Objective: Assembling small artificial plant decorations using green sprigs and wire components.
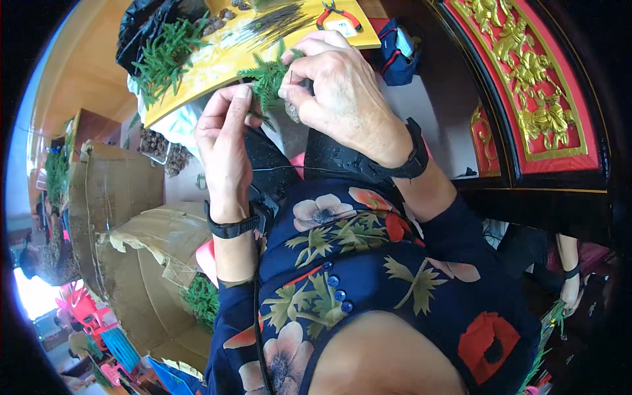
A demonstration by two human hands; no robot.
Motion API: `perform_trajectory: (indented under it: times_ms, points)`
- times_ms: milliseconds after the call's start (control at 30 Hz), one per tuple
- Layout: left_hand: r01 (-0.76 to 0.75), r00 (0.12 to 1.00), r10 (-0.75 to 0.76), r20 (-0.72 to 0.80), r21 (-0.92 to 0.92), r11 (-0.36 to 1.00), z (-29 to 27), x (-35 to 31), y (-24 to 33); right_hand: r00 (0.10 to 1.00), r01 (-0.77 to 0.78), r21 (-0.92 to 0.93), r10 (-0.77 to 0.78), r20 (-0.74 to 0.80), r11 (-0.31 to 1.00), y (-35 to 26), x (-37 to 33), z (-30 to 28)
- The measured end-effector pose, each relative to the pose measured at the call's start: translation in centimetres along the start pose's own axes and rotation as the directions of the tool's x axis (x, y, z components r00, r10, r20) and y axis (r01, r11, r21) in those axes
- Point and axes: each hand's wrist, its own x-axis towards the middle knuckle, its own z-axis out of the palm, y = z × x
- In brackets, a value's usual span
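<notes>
- Looking down through the head view, both hands meet over a green artificial fir sprig [266, 82], held just below the near edge of the yellow board [197, 72]
- Left hand [224, 141] has thumb and fingertips pinched closed on the sprig's lower stem, seemingly to steady it
- Right hand [345, 99] is curled shut over the sprig's right side, fingers folded around a small dark piece [293, 108] pressed against it; what that piece is cannot be told
- A thin dark wire [296, 170] runs below the hands, well under the board
- On the board lie loose green sprigs [164, 56], a fan of thin dark wires [270, 26] and red-handled pliers [339, 16], probably kept within reach
- Left of the board stand open cardboard boxes [125, 224]
- Another person's hand [569, 289] shows far right of the board, holding greenery
</notes>
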Motion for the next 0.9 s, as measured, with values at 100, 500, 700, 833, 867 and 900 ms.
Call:
perform_trajectory:
  times_ms: [100,500,700,833,867,900]
  points:
    - [0.059,0.998,-0.059,0.024,0.026,0.998,0.5,-0.1,0.1,1.000,-0.013,-0.022,0.012,-0.025,1.000,-0.2,-0.1,0.1]
    - [0.156,0.985,-0.169,-0.028,-0.256,0.954,-0.3,0.3,0.2,0.984,0.111,0.060,-0.101,-0.144,0.992,-1.1,0.0,0.8]
    - [0.219,0.973,-0.230,0.011,-0.358,0.908,-1.9,0.8,0.0,0.998,-0.048,0.235,0.037,0.049,0.971,-1.2,-0.6,1.3]
    - [0.244,0.964,-0.267,-0.008,-0.377,0.893,-2.2,0.8,-0.1,0.991,-0.114,0.293,0.086,0.105,0.949,-0.9,-0.7,2.1]
    - [0.250,0.963,-0.268,0.011,-0.403,0.881,-2.3,0.9,-0.1,0.990,-0.119,0.305,0.091,0.104,0.945,-0.9,-0.7,2.3]
    - [0.255,0.963,-0.269,0.029,-0.428,0.867,-2.4,0.9,-0.2,0.990,-0.120,0.305,0.092,0.104,0.945,-1.0,-0.8,2.3]
